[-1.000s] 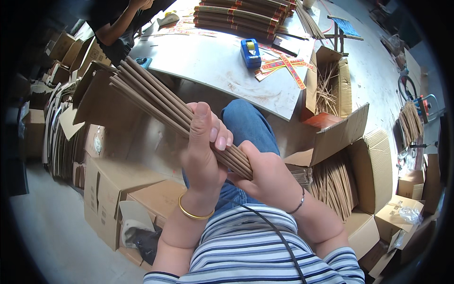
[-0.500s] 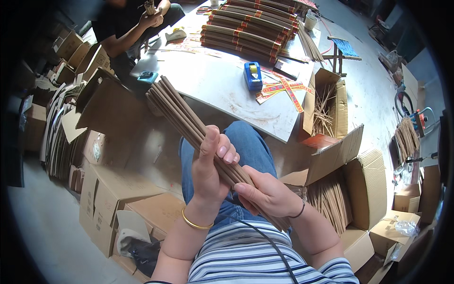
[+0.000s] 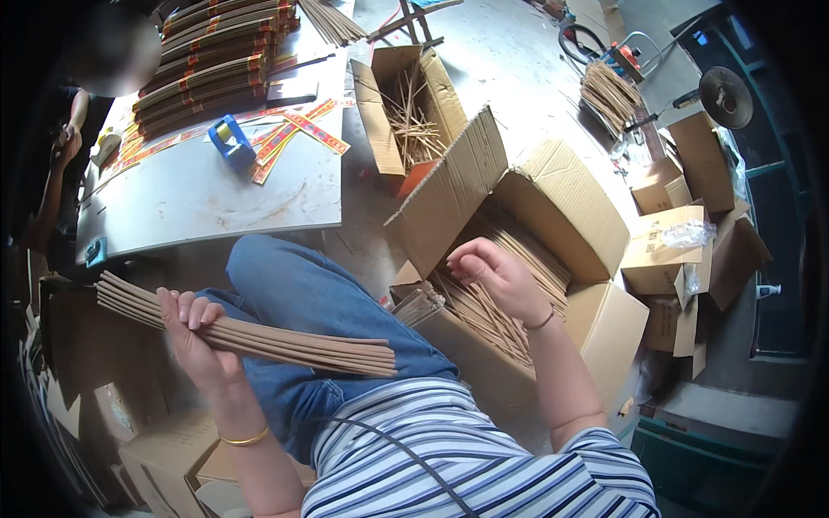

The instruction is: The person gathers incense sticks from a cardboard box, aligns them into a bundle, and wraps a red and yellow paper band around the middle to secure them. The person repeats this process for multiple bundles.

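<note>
The left hand (image 3: 197, 341) grips a bundle of long brown sticks (image 3: 259, 332), which lies across the lap and juts out to both sides of it. The right hand (image 3: 494, 276), fingers curled, reaches into the open cardboard box (image 3: 596, 324), touching the loose sticks (image 3: 484, 315) under it.

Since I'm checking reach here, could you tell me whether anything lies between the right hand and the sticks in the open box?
Nothing visible does: the right hand hangs directly over the loose sticks in the open cardboard box, flaps folded back.
</note>
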The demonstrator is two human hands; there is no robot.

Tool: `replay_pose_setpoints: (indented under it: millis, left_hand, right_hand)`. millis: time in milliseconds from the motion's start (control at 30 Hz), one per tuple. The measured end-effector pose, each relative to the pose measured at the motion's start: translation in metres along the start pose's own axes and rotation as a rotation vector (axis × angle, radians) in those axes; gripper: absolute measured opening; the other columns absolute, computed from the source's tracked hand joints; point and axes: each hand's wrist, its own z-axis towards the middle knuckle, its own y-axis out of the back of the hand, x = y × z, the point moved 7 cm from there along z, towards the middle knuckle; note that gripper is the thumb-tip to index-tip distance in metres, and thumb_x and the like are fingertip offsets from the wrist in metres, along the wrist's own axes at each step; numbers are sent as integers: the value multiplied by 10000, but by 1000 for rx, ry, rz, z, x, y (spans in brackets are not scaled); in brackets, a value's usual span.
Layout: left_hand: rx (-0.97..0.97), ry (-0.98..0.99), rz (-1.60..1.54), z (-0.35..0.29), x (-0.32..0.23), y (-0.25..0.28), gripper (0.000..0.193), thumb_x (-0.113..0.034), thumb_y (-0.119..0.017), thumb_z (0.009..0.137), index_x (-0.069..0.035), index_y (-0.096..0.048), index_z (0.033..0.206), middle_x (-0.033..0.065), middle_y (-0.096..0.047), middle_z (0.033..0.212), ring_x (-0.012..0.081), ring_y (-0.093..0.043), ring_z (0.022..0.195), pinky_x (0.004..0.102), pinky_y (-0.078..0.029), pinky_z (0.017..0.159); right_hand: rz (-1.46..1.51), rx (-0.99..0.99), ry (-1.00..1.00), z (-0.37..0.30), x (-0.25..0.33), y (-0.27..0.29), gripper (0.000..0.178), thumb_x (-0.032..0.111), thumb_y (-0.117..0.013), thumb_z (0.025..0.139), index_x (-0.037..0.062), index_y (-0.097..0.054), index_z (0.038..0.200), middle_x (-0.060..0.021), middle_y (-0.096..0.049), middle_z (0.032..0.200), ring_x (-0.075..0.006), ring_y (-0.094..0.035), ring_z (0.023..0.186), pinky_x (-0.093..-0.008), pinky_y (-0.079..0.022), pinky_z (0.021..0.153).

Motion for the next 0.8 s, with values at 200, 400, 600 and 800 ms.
replay_pose_setpoints:
  millis: [200, 400, 600, 800]
  left_hand:
    - [30, 130, -48, 8, 19, 2, 213, -196, -600, 981, -106, -464, 843, -45, -390, 658, 28, -396, 542, 175, -406, 502]
    - [29, 145, -87, 9, 16, 1, 213, -197, -596, 982, -102, -466, 844, -42, -394, 656, 28, -400, 542, 175, -410, 504]
    - [83, 158, -113, 8, 21, -9, 203, -204, -544, 1010, -78, -483, 862, -31, -401, 666, 38, -407, 559, 191, -420, 529]
    - [55, 149, -138, -2, 24, -7, 196, -213, -538, 1013, -63, -522, 888, -35, -397, 664, 37, -410, 554, 190, -417, 520]
  right_hand:
    - [-583, -340, -675, -56, -227, 95, 180, 270, -671, 864, 96, -720, 875, -127, -716, 836, -269, -678, 804, -387, -520, 777]
    - [-925, -468, -510, -77, -249, 41, 232, 243, -783, 749, 79, -619, 760, -120, -630, 920, -309, -615, 915, -437, -504, 798]
    - [-664, -444, -627, -90, -247, 73, 191, 241, -776, 774, 86, -682, 832, -121, -690, 889, -274, -659, 838, -395, -516, 754]
    - [-766, -488, -544, -95, -267, 49, 156, 211, -765, 775, 88, -674, 809, -111, -651, 893, -297, -636, 838, -407, -507, 751]
